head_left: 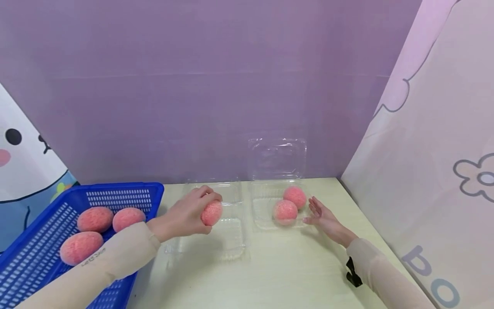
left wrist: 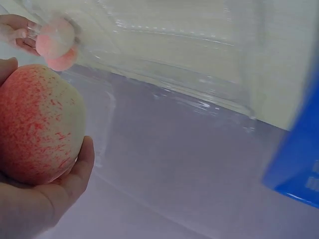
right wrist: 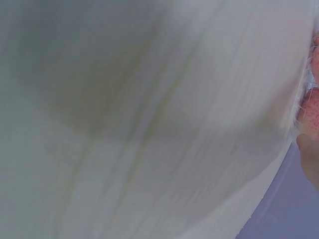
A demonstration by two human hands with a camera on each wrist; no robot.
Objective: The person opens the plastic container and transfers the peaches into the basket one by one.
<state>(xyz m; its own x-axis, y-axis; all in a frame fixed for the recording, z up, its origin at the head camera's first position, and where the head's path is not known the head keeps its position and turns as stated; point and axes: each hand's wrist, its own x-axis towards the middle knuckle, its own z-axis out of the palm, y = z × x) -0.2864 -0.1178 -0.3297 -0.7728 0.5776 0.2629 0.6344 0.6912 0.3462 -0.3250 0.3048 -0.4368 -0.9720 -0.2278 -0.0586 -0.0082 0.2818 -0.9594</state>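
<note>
Right clear clamshell (head_left: 264, 210): two peaches (head_left: 285, 211) inside, lid (head_left: 278, 159) raised at the far side. Left clear clamshell (head_left: 231, 236): filling seems not yet begun; the left hand (head_left: 181, 218) grips a held peach (head_left: 212, 213) above it. Blue basket (head_left: 119, 185), left on the table (head_left: 285, 266): three remaining peaches (head_left: 95, 219) visible, forearm covering part. Right hand (head_left: 324, 221): fingers extended, thumb apart, by the right clamshell's right edge; contact unclear. Judged partway: basket peaches left to move, right lid left to close.
</note>
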